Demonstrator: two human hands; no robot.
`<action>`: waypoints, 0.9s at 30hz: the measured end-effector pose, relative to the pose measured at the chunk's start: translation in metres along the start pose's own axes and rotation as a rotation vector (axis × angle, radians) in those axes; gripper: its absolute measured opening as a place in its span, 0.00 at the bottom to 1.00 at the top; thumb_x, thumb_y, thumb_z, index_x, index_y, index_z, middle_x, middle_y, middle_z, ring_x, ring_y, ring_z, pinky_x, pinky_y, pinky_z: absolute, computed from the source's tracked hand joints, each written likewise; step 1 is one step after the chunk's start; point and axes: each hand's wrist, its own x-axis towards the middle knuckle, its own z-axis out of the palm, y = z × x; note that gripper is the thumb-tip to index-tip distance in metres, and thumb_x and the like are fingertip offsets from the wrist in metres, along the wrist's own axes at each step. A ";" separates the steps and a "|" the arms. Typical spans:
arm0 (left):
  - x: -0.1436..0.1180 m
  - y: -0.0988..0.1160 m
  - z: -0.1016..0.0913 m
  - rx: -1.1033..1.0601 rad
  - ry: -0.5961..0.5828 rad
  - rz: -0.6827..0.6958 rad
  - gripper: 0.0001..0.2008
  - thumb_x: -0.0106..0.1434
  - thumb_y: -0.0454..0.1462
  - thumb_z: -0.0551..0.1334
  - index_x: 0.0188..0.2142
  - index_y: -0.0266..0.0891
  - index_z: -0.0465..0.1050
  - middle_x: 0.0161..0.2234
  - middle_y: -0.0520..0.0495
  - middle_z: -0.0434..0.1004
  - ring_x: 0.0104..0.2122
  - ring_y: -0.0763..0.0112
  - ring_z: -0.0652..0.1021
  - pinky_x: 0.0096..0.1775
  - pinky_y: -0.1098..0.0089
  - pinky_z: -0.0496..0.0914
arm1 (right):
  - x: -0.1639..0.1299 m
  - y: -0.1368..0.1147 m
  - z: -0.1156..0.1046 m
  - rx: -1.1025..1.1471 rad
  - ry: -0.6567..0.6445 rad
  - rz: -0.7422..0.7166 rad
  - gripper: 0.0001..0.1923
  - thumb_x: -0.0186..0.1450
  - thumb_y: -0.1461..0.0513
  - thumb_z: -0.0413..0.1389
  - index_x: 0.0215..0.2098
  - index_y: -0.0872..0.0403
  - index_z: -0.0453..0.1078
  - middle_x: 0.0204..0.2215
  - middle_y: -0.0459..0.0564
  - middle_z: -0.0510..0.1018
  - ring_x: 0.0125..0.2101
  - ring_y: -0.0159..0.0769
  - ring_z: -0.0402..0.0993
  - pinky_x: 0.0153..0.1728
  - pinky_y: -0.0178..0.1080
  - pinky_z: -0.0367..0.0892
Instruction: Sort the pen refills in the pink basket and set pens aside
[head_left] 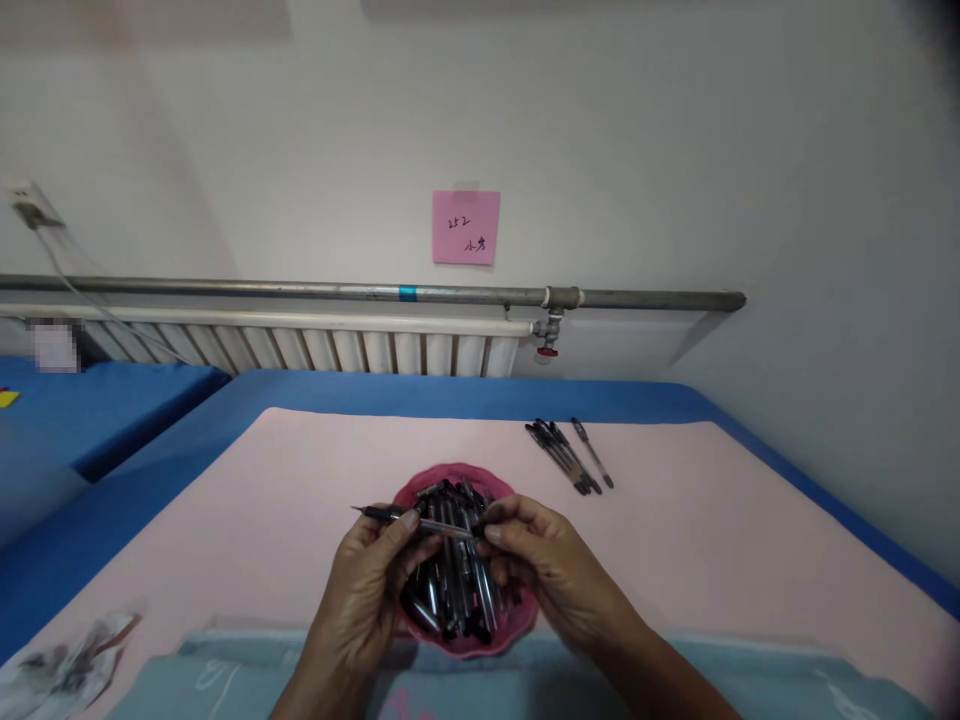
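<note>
Above a pink bowl (517,632) I hold a clear-barrelled gel pen (439,527) almost level, its bare tip pointing left. My left hand (367,580) pinches the pen near its dark grip section. At the pen's rear end, the fingers of my right hand (551,565) are closed on it, around a small dark part that they mostly cover. Many pen parts (450,590), clear barrels and black pieces, fill the bowl beneath both hands. Farther back to the right lies a loose group of capped pens (561,455) side by side, one a little apart.
Pale pink sheeting (300,490) covers the blue table (465,390). A teal cloth (247,670) lies along the near edge, with a crumpled plastic bag (71,665) at the left. Behind stand a radiator (352,350) and a metal pipe (300,290); a pink note (466,228) hangs on the wall.
</note>
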 end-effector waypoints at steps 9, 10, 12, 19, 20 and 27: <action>0.005 -0.006 -0.007 0.024 -0.005 0.061 0.06 0.53 0.26 0.64 0.29 0.34 0.69 0.27 0.48 0.77 0.26 0.71 0.79 0.32 0.72 0.76 | -0.002 0.005 0.007 -0.081 0.037 -0.092 0.09 0.51 0.61 0.60 0.29 0.55 0.67 0.21 0.44 0.75 0.16 0.25 0.65 0.18 0.30 0.56; 0.006 -0.008 -0.008 0.024 -0.008 0.064 0.06 0.53 0.26 0.64 0.30 0.35 0.69 0.27 0.48 0.77 0.25 0.71 0.79 0.31 0.72 0.75 | -0.003 0.006 0.007 -0.097 0.044 -0.109 0.09 0.51 0.61 0.60 0.29 0.54 0.67 0.21 0.43 0.75 0.16 0.25 0.65 0.19 0.30 0.56; 0.007 -0.009 -0.009 0.021 -0.008 0.065 0.08 0.53 0.27 0.65 0.30 0.36 0.68 0.27 0.49 0.77 0.25 0.71 0.79 0.31 0.72 0.75 | -0.003 0.006 0.009 -0.126 0.057 -0.138 0.08 0.52 0.61 0.60 0.29 0.54 0.67 0.22 0.43 0.75 0.17 0.25 0.65 0.20 0.30 0.57; 0.005 -0.008 -0.007 0.029 -0.010 0.063 0.07 0.53 0.27 0.65 0.30 0.36 0.68 0.27 0.48 0.77 0.25 0.71 0.79 0.31 0.72 0.75 | -0.005 0.009 0.008 -0.218 0.072 -0.200 0.06 0.54 0.61 0.58 0.29 0.54 0.68 0.22 0.41 0.73 0.18 0.24 0.64 0.21 0.31 0.58; 0.005 -0.007 -0.007 0.036 -0.009 0.065 0.07 0.53 0.27 0.65 0.30 0.36 0.68 0.27 0.48 0.77 0.25 0.71 0.79 0.31 0.72 0.75 | -0.005 0.010 0.008 -0.256 0.073 -0.216 0.05 0.54 0.61 0.57 0.29 0.54 0.68 0.22 0.41 0.72 0.18 0.25 0.64 0.21 0.31 0.59; 0.003 -0.005 -0.005 0.076 -0.022 0.037 0.06 0.53 0.26 0.63 0.28 0.34 0.69 0.26 0.47 0.78 0.24 0.72 0.79 0.30 0.73 0.75 | -0.007 0.010 0.006 -0.602 0.053 -0.376 0.08 0.62 0.58 0.50 0.37 0.52 0.67 0.21 0.43 0.71 0.20 0.30 0.67 0.23 0.34 0.63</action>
